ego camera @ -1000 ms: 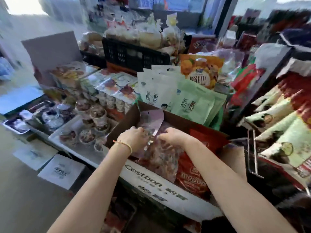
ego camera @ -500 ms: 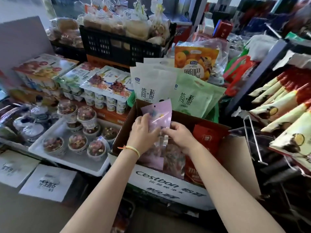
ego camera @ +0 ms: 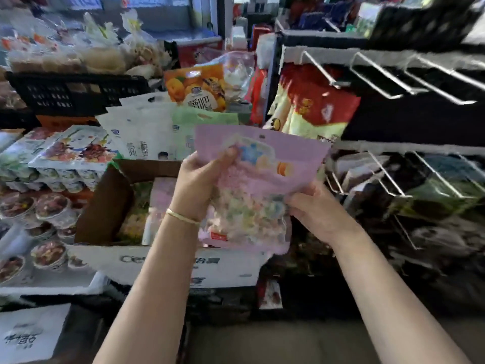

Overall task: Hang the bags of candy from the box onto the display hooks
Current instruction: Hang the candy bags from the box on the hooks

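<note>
I hold a pink bag of candy (ego camera: 262, 179) up in front of me, above the open cardboard box (ego camera: 105, 206). My left hand (ego camera: 202, 182) grips its left side, thumb on the front. My right hand (ego camera: 315, 208) grips its lower right edge. The bag has a hang hole at its top middle. More candy bags (ego camera: 160, 206) lie inside the box. Bare metal display hooks (ego camera: 380, 77) jut out at the upper right, and a second row of hooks (ego camera: 388, 177) sits lower right. Red and green bags (ego camera: 312, 109) hang on the leftmost hook.
Trays of yogurt cups (ego camera: 52, 164) and dessert cups (ego camera: 39, 232) lie to the left. A black crate (ego camera: 73, 93) of bread stands behind. White and green pouches (ego camera: 147, 137) stand behind the box, with an orange snack bag (ego camera: 196, 90) beyond. Dark packets fill the lower right rack.
Both hands have lifted the pink bag out of the box and raised it toward the right. My view has turned right, bringing the hook rack into sight.
</note>
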A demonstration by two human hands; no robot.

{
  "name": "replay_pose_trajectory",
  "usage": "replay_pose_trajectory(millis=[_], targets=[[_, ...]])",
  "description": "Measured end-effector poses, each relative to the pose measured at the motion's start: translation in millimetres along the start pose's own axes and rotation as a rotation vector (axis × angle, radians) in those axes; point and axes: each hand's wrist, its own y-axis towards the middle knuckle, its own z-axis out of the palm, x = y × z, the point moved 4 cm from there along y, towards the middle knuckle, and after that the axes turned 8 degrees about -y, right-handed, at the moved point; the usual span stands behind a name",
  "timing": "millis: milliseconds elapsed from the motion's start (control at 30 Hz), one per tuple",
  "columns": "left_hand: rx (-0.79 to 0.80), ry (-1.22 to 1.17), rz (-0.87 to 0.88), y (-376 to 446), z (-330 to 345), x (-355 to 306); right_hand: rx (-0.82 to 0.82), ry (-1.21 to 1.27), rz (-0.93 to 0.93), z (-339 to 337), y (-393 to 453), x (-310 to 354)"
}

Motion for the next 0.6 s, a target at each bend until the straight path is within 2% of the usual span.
replay_pose_trajectory(millis=[133, 200, 400, 533, 600], targets=[[0.137, 0.022, 0.014, -45, 120, 37, -0.031, -0.007, -0.096, -84, -78, 34], [0.189, 0.004, -0.01, -69, 180, 66, -0.109, -0.024, -0.138, -138, -118, 45], [0.321, -0.025, -0.22, -109, 372, 190, -0.499, -0.123, -0.084, -325, -246, 64], [0.502, -0.043, -0.34, -133, 513, 263, -0.82, -0.097, -0.037, -448, -336, 83], [0.595, -0.068, -0.386, -144, 573, 296, -0.897, -0.106, -0.039, -498, -370, 91]])
